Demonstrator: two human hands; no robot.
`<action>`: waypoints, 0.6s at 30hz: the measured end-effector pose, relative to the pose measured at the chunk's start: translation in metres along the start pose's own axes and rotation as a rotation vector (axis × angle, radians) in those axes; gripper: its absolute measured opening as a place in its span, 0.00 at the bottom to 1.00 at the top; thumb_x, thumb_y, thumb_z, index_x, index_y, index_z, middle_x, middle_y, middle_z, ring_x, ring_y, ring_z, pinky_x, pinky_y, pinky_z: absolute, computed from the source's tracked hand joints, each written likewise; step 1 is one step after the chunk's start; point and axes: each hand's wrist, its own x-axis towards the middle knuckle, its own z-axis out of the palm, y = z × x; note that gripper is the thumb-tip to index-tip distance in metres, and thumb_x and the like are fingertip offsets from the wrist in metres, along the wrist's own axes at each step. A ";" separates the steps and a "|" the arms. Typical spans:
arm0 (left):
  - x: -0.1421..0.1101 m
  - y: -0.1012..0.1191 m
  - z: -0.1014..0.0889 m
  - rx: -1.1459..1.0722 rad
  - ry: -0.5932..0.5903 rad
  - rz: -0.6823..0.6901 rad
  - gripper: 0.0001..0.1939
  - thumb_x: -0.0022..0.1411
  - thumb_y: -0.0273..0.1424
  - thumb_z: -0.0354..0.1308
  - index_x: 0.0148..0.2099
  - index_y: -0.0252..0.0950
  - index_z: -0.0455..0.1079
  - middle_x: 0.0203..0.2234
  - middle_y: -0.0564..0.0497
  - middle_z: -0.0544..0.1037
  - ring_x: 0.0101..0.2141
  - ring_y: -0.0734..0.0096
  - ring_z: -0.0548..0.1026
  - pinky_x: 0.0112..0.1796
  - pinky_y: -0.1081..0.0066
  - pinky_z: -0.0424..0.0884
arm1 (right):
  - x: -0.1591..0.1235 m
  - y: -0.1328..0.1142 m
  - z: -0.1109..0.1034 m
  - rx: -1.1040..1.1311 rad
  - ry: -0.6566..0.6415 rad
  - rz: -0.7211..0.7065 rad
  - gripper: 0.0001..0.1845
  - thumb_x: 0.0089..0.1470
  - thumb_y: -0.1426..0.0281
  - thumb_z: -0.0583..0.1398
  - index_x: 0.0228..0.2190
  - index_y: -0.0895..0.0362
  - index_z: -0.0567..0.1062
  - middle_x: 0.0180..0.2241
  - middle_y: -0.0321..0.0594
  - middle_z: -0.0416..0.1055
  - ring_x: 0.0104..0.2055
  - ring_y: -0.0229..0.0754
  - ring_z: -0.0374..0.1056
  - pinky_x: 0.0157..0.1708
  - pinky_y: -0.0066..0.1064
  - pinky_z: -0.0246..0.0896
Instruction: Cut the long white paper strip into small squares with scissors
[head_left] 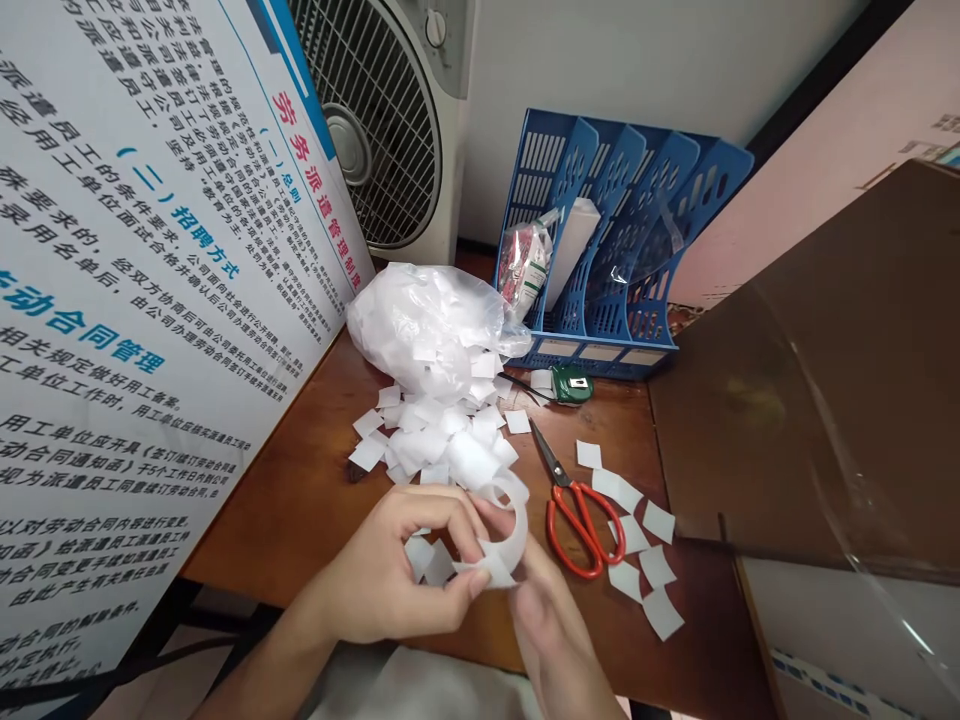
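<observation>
My left hand [401, 575] and my right hand [544, 615] meet at the near edge of a brown wooden table [300, 500]. Both pinch a curled white translucent strip [510, 535], the left from the left side, the right from below. Just beyond the strip lies a heap of small white square pieces [442, 440] spilling from a clear plastic bag [427, 325]. Red-handled scissors [574, 510] lie shut on the table right of my hands, and several more white squares [637, 555] are scattered around them.
A blue slotted file rack [622, 250] stands at the back with a packet in it, a small green object [571, 385] before it. A printed poster board [142, 280] leans on the left, a fan [382, 120] behind. Brown cardboard [825, 400] covers the right.
</observation>
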 end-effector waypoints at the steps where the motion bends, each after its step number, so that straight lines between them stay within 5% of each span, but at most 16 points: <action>1: -0.001 0.002 0.000 0.029 0.003 -0.004 0.09 0.52 0.18 0.65 0.29 0.36 0.70 0.30 0.52 0.79 0.33 0.69 0.75 0.40 0.70 0.70 | 0.004 -0.004 0.002 0.024 0.015 0.027 0.31 0.63 0.50 0.57 0.62 0.48 0.69 0.69 0.42 0.56 0.71 0.53 0.51 0.69 0.46 0.49; 5: -0.005 0.004 -0.004 0.087 -0.005 -0.113 0.07 0.54 0.21 0.65 0.30 0.36 0.71 0.29 0.53 0.78 0.32 0.70 0.75 0.37 0.71 0.68 | 0.018 -0.015 0.008 0.131 0.164 0.045 0.19 0.62 0.57 0.61 0.51 0.49 0.80 0.65 0.42 0.63 0.68 0.53 0.57 0.68 0.48 0.52; 10: -0.008 -0.003 -0.012 0.108 0.014 -0.303 0.05 0.59 0.25 0.63 0.30 0.36 0.73 0.30 0.52 0.78 0.33 0.69 0.74 0.37 0.70 0.67 | 0.034 -0.038 0.004 0.338 0.309 0.062 0.19 0.57 0.58 0.66 0.48 0.52 0.81 0.48 0.46 0.78 0.54 0.50 0.72 0.61 0.49 0.62; 18: -0.015 -0.030 -0.033 0.095 0.077 -0.475 0.11 0.62 0.34 0.63 0.29 0.35 0.69 0.26 0.53 0.72 0.30 0.70 0.68 0.33 0.71 0.63 | 0.063 -0.103 -0.037 0.336 0.619 -0.218 0.12 0.61 0.66 0.61 0.44 0.55 0.80 0.37 0.38 0.76 0.37 0.36 0.73 0.43 0.34 0.72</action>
